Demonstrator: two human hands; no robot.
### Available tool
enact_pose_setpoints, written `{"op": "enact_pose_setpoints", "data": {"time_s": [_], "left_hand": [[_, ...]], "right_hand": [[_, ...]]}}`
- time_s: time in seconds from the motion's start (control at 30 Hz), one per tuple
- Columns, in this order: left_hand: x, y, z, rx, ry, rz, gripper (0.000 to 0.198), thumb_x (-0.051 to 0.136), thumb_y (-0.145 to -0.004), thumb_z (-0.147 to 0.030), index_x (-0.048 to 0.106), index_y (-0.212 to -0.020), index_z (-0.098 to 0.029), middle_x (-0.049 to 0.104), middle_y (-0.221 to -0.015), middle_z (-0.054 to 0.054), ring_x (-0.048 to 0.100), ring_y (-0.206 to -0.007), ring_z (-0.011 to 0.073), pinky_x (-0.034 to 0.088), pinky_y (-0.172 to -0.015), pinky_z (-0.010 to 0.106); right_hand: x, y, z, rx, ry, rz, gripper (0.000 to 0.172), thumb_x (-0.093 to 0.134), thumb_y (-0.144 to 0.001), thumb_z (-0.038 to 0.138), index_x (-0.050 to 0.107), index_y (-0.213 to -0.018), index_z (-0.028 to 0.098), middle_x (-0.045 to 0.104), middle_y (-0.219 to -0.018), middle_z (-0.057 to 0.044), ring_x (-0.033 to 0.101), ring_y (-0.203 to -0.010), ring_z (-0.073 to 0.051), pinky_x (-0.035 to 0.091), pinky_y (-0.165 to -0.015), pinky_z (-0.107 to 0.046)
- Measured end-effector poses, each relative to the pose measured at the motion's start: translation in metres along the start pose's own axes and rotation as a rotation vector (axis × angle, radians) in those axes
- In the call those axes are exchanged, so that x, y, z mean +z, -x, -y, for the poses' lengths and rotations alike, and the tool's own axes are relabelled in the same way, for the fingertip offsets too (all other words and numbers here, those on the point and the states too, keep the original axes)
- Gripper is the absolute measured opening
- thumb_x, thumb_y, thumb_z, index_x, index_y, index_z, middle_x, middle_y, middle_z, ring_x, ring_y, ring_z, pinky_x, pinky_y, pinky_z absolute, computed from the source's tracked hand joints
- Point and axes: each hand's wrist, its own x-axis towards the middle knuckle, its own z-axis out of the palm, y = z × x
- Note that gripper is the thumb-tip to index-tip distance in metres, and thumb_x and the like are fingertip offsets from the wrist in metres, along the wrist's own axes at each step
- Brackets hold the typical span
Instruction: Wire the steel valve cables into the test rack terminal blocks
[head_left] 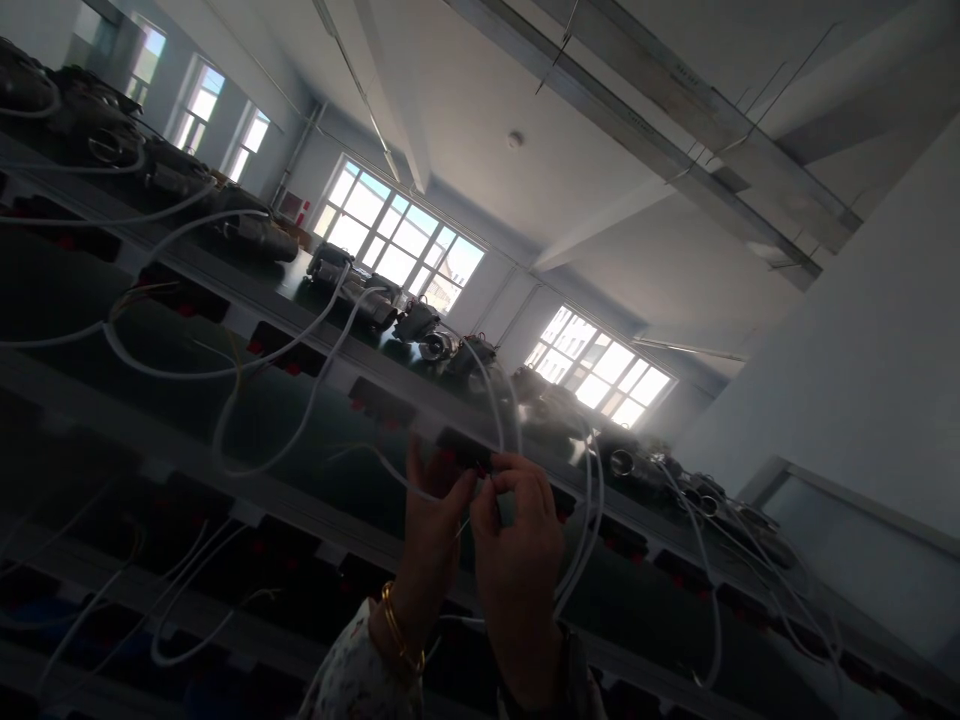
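Note:
My left hand, with a gold bracelet at its wrist, is raised to a black terminal block with red parts on the rack's edge. A white cable runs into this hand between thumb and fingers. Close beside it, my right hand has thumb and forefinger pinched together just below the block. A thin dark piece shows at those fingertips, too small and dim to name. The two thumbs nearly meet. Loose thin wires at the cable's far end hang left of my left hand.
A long, tilted rack crosses the view, with several more black blocks along its edges. Metal motor-like units line its top shelf. White cables hang in loops on both sides of my hands. Windows glare behind.

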Motion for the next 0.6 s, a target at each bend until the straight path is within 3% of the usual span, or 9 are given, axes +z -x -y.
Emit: {"op": "enact_pose_setpoints", "data": {"time_s": [0.27,0.6], "left_hand": [[-0.0009,-0.0004,0.0026,0.045,-0.059,0.005,0.068,0.068,-0.072,-0.018,0.034,-0.129,-0.031,0.06,-0.107,0.002,0.059,-0.095,0.0168,0.049,-0.078,0.026],[0.0006,-0.0014,0.0013,0.027,-0.05,-0.026,0.065,0.07,-0.067,-0.017,0.038,-0.123,-0.029,0.06,-0.105,0.002,0.059,-0.096,0.0174,0.048,-0.077,0.025]], "right_hand": [[-0.0024,0.0021,-0.0021,0.026,0.001,0.02,0.01,0.048,-0.082,0.012,0.048,-0.077,0.021,0.061,-0.092,-0.006,0.06,-0.087,-0.018,0.048,-0.076,-0.032],[0.0011,0.0025,0.0001,0.001,0.03,0.002,0.014,0.049,-0.081,0.011,0.046,-0.073,0.021,0.06,-0.09,-0.005,0.059,-0.086,-0.017,0.048,-0.076,-0.033]]}}
